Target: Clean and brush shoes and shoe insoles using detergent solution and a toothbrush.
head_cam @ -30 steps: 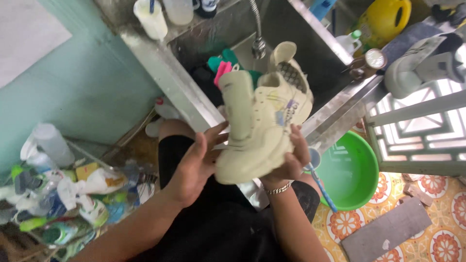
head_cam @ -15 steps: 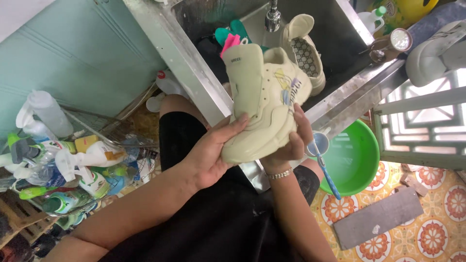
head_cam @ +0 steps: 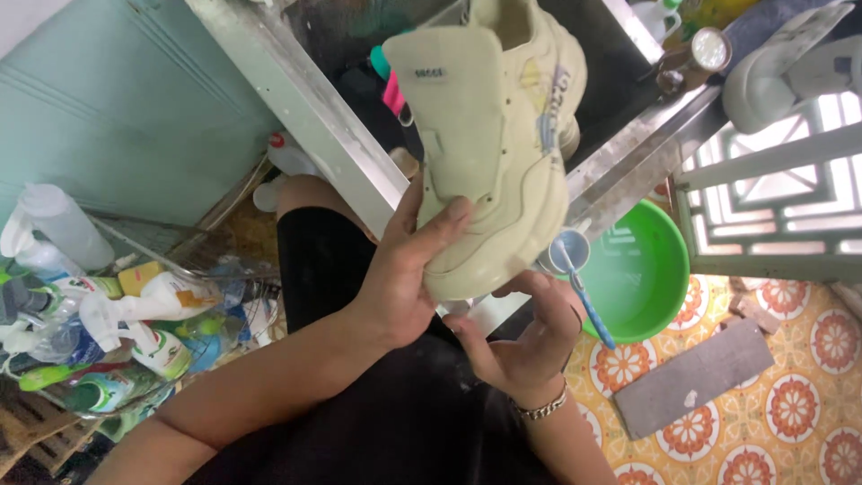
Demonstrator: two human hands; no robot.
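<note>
Above the lap, at frame centre, a cream sneaker is held up in front of the steel sink. Its long axis runs near-to-far, heel end low by the hands, other end pointing far w/ the tongue up top. L hand is wrapped on the heel, fingers pressed against the side, thumb raised. R hand is cupped under the sole, fingers loosely curled, barely touching. Green basin sits on the tiled floor to the right; spray bottles are piled at left.
</note>
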